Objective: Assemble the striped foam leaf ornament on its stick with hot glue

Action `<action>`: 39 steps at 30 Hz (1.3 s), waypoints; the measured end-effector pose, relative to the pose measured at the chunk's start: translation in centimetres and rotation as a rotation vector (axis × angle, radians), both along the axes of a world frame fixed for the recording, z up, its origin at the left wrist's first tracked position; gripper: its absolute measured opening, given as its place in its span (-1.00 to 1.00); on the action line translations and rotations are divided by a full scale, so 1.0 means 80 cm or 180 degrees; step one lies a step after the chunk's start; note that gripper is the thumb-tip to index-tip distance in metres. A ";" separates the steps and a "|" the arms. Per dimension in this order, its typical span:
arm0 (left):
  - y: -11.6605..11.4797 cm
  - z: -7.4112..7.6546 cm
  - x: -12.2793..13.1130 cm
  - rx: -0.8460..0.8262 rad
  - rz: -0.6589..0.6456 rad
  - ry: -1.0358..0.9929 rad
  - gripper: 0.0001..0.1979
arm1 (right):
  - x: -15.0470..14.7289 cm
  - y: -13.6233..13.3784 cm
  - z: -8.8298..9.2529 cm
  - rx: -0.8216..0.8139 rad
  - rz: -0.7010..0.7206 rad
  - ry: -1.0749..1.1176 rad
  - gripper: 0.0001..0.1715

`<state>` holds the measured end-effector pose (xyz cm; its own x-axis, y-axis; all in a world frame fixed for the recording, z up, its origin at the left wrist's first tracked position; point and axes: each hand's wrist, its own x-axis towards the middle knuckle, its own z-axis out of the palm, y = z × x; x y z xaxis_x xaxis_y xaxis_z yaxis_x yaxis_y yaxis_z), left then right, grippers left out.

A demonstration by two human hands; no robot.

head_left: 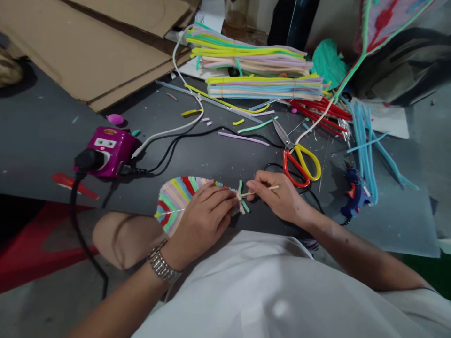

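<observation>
A leaf-shaped piece (pixel 172 197) of striped, many-coloured pipe cleaners lies near the table's front edge. My left hand (pixel 211 211) rests over it, fingers together and curled down onto its right part, holding it and hiding much of it. Short green and pale pipe-cleaner ends (pixel 243 204) stick out past my left fingertips. My right hand (pixel 276 192) pinches a thin pale pipe cleaner (pixel 251 193) between thumb and fingers; it runs left to those ends. Just beyond my right hand lie scissors (pixel 288 145) with one red and one yellow handle, blades apart.
Bundles of pipe cleaners (pixel 253 56) lie at the back, with red ones (pixel 317 112) and blue ones (pixel 364 141) to the right. A blue glue gun (pixel 355 192) is at right. A purple power socket (pixel 109 152) with cables stands left, before cardboard sheets (pixel 95 51).
</observation>
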<state>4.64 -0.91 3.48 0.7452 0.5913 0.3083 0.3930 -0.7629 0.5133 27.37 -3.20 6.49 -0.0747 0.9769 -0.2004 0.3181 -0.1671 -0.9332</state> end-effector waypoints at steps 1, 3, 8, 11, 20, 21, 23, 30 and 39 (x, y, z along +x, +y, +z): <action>0.000 0.000 0.000 0.0013 -0.0001 -0.0009 -0.76 | 0.001 0.005 0.001 -0.0106 0.0003 0.0103 -0.46; 0.001 0.001 0.000 0.0030 -0.0006 -0.0020 -0.77 | 0.001 0.014 0.002 -0.0360 -0.0021 0.0325 -0.48; 0.002 0.001 0.000 0.0077 -0.0051 0.0017 -0.77 | 0.001 0.024 -0.002 -0.0866 -0.0148 0.0699 -0.53; 0.002 0.002 0.000 0.0116 -0.0125 0.0092 -0.78 | -0.001 0.023 -0.005 -0.0914 -0.0248 0.0726 -0.55; 0.008 0.008 -0.003 0.0023 -0.0281 0.0276 -0.81 | 0.008 0.001 0.012 -0.0266 0.0241 0.0108 -0.52; 0.008 0.008 -0.003 0.0012 -0.0284 0.0272 -0.81 | 0.010 -0.007 0.014 -0.0216 0.0288 0.0007 -0.54; 0.009 0.007 -0.003 -0.0019 -0.0257 0.0246 -0.83 | 0.012 -0.026 0.016 -0.0098 0.0223 -0.0137 -0.58; 0.011 0.004 -0.002 -0.0158 -0.0173 0.0103 -0.80 | -0.006 -0.088 -0.010 0.0935 -0.0340 -0.0312 -0.92; 0.018 0.001 -0.002 -0.0039 -0.0254 0.0132 -0.85 | -0.008 -0.098 -0.037 0.2272 0.0641 -0.1180 -0.67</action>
<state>4.48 0.50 3.56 0.8020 0.5331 0.2694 0.3523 -0.7864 0.5074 26.74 -11.05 3.54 -0.3128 0.8535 0.4167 0.5866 0.5186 -0.6220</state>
